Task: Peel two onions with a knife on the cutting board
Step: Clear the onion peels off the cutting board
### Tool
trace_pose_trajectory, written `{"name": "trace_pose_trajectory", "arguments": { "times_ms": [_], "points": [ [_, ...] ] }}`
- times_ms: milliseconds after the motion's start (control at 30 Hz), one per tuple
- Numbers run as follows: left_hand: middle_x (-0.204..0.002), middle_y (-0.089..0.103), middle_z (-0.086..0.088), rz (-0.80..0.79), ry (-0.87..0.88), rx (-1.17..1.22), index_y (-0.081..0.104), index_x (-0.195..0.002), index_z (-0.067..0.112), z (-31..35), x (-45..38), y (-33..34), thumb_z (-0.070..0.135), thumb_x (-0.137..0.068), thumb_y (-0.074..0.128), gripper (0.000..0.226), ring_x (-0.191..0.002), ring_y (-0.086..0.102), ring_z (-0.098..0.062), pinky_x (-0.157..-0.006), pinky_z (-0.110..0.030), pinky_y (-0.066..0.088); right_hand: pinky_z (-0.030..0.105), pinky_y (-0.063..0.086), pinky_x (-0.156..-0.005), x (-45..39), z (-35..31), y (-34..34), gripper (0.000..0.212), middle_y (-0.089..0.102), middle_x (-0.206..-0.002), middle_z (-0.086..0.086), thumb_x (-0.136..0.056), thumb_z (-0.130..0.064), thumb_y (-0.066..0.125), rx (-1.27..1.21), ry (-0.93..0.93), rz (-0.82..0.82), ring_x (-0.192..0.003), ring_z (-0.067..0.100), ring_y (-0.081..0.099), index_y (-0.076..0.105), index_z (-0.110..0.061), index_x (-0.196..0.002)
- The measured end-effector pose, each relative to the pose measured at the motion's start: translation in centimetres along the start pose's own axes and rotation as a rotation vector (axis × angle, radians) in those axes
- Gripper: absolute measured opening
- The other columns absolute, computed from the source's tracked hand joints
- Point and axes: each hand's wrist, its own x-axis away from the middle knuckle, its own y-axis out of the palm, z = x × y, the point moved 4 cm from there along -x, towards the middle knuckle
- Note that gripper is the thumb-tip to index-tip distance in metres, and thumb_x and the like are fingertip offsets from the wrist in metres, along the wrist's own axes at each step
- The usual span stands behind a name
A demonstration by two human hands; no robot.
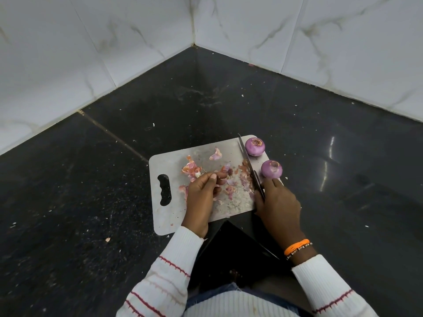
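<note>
A dark stone desk (91,202) carried the grey cutting board (164,216) under both hands. Beyond the right hand (278,202), which gripped the knife (249,165), sat two peeled onions (254,146) (271,169), the nearer just past its fingertips. The left hand (201,195) pinched a bit of peel among the scattered skins (191,168).

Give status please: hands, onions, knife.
Right hand grips knife; left hand pinches peel scrap. Both onions peeled, at cutting board right edge. Peels litter board.
</note>
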Motion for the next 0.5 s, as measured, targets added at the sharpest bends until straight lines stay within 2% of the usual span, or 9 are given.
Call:
{"name": "trace_pose_trajectory", "arguments": {
  "times_ms": [67, 133, 200, 267, 367, 500],
  "points": [
    [-0.086, 0.068, 0.002, 0.008, -0.004, 0.006, 0.071, -0.086, 0.018, -0.1, 0.1, -0.1, 0.012, -0.1, 0.043, 0.031, -0.078, 0.056, -0.007, -0.072, -0.017, 0.047, 0.03, 0.033, -0.055, 0.0, -0.8, 0.2, 0.016, 0.062, -0.092, 0.01, -0.088, -0.025, 0.056, -0.042, -0.023, -0.002, -0.08, 0.032, 0.059, 0.055, -0.009, -0.091],
    [-0.085, 0.067, 0.001, 0.015, -0.008, 0.012, 0.071, -0.085, 0.019, -0.1, 0.2, -0.3, 0.012, -0.099, 0.044, 0.031, -0.08, 0.056, -0.01, -0.074, -0.019, 0.047, 0.029, 0.029, -0.05, 0.1, -1.9, 0.6, 0.015, 0.06, -0.078, 0.011, -0.082, -0.019, 0.063, -0.09, -0.071, -0.006, -0.067, 0.034, 0.059, 0.054, -0.008, -0.081],
    [-0.083, 0.067, 0.001, 0.025, -0.008, 0.013, 0.071, -0.085, 0.019, -0.1, 0.2, -0.4, 0.012, -0.099, 0.044, 0.031, -0.08, 0.056, -0.012, -0.074, -0.02, 0.047, 0.027, 0.026, -0.049, 0.1, -2.7, 0.8, 0.016, 0.059, -0.071, 0.011, -0.077, -0.016, 0.068, -0.111, -0.124, 0.018, -0.058, 0.034, 0.057, 0.055, -0.007, -0.078],
    [-0.081, 0.067, 0.003, 0.03, -0.005, 0.019, 0.071, -0.084, 0.018, 0.0, 0.2, -0.6, 0.011, -0.099, 0.044, 0.032, -0.078, 0.058, -0.011, -0.073, -0.019, 0.048, 0.029, 0.028, -0.052, 0.0, -3.3, 1.0, 0.014, 0.06, -0.078, 0.011, -0.082, -0.019, 0.062, -0.141, -0.166, -0.003, -0.065, 0.034, 0.057, 0.055, -0.008, -0.083],
    [-0.079, 0.067, 0.006, 0.036, 0.005, 0.003, 0.071, -0.083, 0.017, 0.1, 0.4, -0.5, 0.01, -0.099, 0.043, 0.033, -0.069, 0.06, 0.0, -0.065, -0.012, 0.048, 0.032, 0.031, -0.057, -0.4, -3.5, 1.1, 0.015, 0.06, -0.085, 0.009, -0.086, -0.022, 0.057, -0.195, -0.195, -0.019, -0.074, 0.033, 0.057, 0.055, -0.008, -0.087],
    [-0.083, 0.065, 0.0, 0.037, -0.006, 0.013, 0.07, -0.09, 0.01, 0.0, 0.3, -0.7, 0.009, -0.099, 0.043, 0.029, -0.07, 0.055, -0.007, -0.061, -0.01, 0.047, 0.036, 0.038, -0.062, -1.3, -2.4, 0.5, 0.016, 0.061, -0.092, 0.01, -0.088, -0.022, 0.056, -0.251, -0.101, 0.018, -0.081, 0.032, 0.058, 0.058, -0.007, -0.092]
  ]
}}
